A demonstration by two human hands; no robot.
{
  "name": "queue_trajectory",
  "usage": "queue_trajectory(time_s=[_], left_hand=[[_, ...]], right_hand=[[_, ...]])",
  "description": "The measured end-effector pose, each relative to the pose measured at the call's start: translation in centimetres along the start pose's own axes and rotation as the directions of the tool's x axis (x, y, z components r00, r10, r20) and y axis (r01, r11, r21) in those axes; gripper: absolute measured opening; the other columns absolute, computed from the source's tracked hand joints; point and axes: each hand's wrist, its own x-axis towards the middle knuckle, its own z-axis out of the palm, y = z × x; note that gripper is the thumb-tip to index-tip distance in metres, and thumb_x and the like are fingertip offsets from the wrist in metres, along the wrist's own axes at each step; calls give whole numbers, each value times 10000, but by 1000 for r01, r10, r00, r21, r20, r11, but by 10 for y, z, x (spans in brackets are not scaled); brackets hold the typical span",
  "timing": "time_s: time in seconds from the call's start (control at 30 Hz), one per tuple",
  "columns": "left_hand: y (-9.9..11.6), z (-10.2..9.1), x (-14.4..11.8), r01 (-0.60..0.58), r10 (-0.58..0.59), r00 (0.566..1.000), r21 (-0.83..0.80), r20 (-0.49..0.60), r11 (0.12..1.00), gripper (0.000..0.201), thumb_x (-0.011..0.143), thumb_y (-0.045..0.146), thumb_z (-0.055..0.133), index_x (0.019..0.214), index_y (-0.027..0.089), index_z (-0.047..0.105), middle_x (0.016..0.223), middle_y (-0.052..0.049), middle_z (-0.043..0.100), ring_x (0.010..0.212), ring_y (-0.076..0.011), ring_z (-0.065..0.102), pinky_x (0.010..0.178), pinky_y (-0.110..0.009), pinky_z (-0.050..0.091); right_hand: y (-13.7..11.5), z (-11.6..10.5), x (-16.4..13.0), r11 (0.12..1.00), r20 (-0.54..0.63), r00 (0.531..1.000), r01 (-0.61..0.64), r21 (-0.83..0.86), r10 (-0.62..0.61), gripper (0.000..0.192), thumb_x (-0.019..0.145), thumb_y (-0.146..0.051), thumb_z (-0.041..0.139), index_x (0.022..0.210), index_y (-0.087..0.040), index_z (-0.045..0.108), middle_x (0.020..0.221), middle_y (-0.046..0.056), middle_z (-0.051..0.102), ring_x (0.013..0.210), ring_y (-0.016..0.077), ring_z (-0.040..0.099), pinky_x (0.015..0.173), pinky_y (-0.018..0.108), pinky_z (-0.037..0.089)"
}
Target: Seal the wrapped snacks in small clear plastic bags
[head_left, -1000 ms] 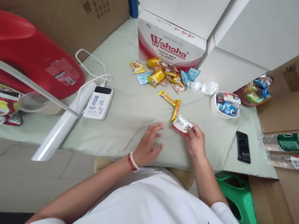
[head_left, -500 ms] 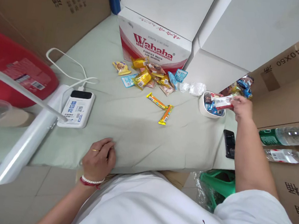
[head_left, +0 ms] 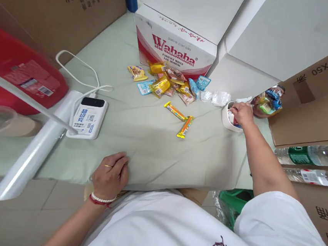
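Observation:
My right hand reaches over the white oval container at the right of the table. Its fingers are pinched on a red-and-white snack packet, down inside the rim; the hand hides most of the contents. My left hand rests curled in a loose fist on the front edge of the table, nothing visible in it. Two yellow-and-orange snack bars lie end to end at an angle in the middle. Behind them is a heap of wrapped snacks, with clear wrapped packets to its right.
A Wahaha water carton stands behind the heap. On the left are a power bank with a white cable, a red container and a clear roll. A bag of snacks and plastic bottles are at the right.
My right hand has moved left, bringing the red-and-white packet from above the container's right side down into it. My left hand stays in place. The view has shifted slightly.

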Motion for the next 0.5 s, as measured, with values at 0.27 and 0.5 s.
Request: queue_trajectory(time_s=[0.27,0.5], left_hand=[[-1,-1,-3,4,-4,1000,2,20,1000,197,814,103,631,928,240,714,997,-66,778,880,-238,731,815,-365,584],[2,-4,4,-138,139,990,42,-23,990,229,809,49,655,981,196,688,988,-97,768,858,-242,719,792,-351,580]], right_hand=[[-21,14,-71,1000,-306,952,6,13,-1,428,1018,-435,459,1145,-133,734,1141,204,643,1099,345,523,960,465,419],[-17,16,-87,999,-242,970,-6,46,17,417,994,-397,471,1233,-149,705,1215,205,671,1175,382,515,1001,537,442]])
